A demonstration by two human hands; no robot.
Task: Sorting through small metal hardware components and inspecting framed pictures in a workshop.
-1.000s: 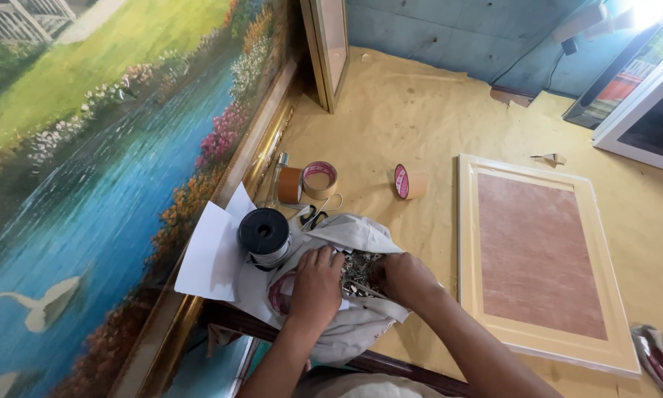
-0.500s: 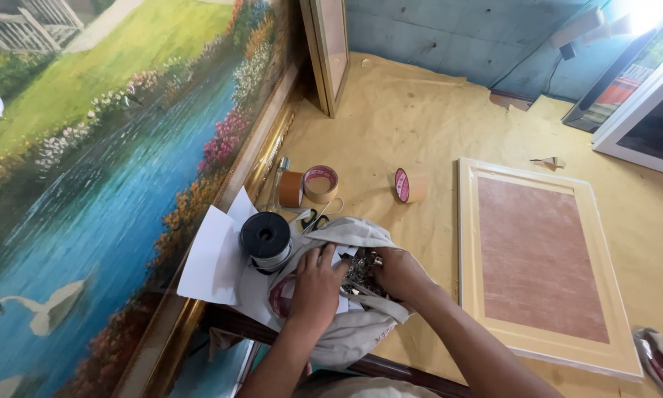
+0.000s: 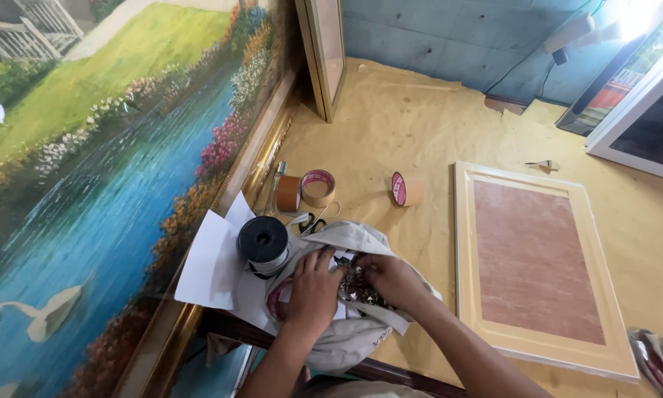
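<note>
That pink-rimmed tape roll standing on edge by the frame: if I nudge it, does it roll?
Probably. The tape roll stands on its edge on the yellow sheet, so a sideways push would likely send it rolling or topple it flat. It looks light, and its hollow core should be easy to hook.

The right hand [image 3: 390, 278] has shifted slightly left, deeper among the metal pieces [image 3: 357, 284].

Small metal pieces [image 3: 357, 286] in the bag [image 3: 361, 239] — too small to identify; fingertips buried among them.
</note>
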